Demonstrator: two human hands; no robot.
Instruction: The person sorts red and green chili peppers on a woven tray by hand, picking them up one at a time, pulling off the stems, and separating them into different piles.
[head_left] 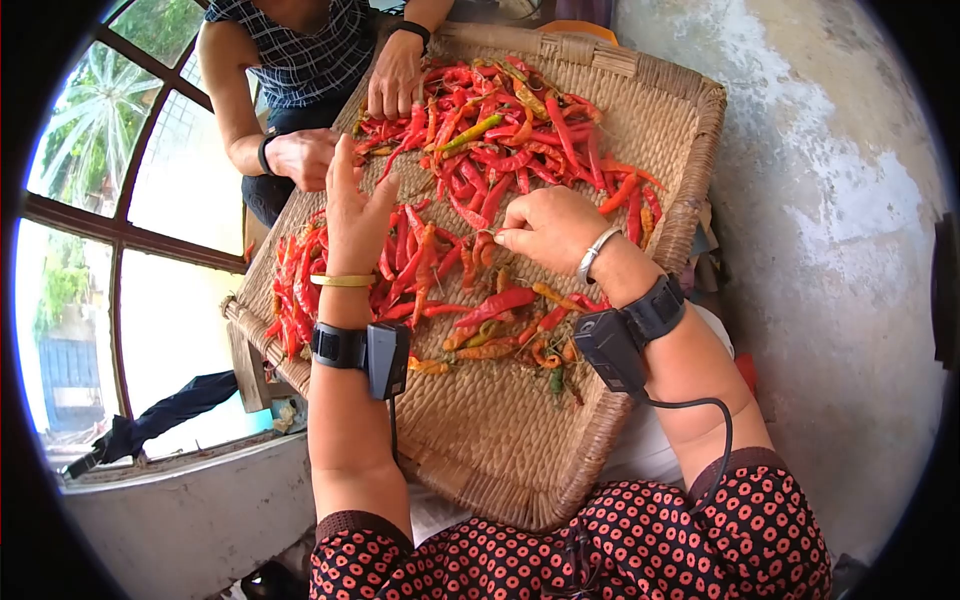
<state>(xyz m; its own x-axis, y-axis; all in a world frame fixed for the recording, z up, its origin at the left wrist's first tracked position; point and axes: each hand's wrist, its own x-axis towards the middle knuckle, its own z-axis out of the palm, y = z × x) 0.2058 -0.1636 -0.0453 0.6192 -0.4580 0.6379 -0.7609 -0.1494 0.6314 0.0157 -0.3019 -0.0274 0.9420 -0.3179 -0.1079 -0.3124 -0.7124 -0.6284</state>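
A wide woven tray holds red chilies in heaps. My left hand is raised over the left heap, fingers apart, with nothing in it. Above the middle of the tray, my right hand has thumb and forefinger pinched at the lower edge of the upper heap. Something small, perhaps a chili stem, is at its fingertips, too small to make out. Below it lies a smaller group of orange, green and red chilies.
Across the tray at the upper left, another person has both hands at the upper heap. A framed window stands on the left, with a dark folded umbrella by its sill. A stained wall rises at the right.
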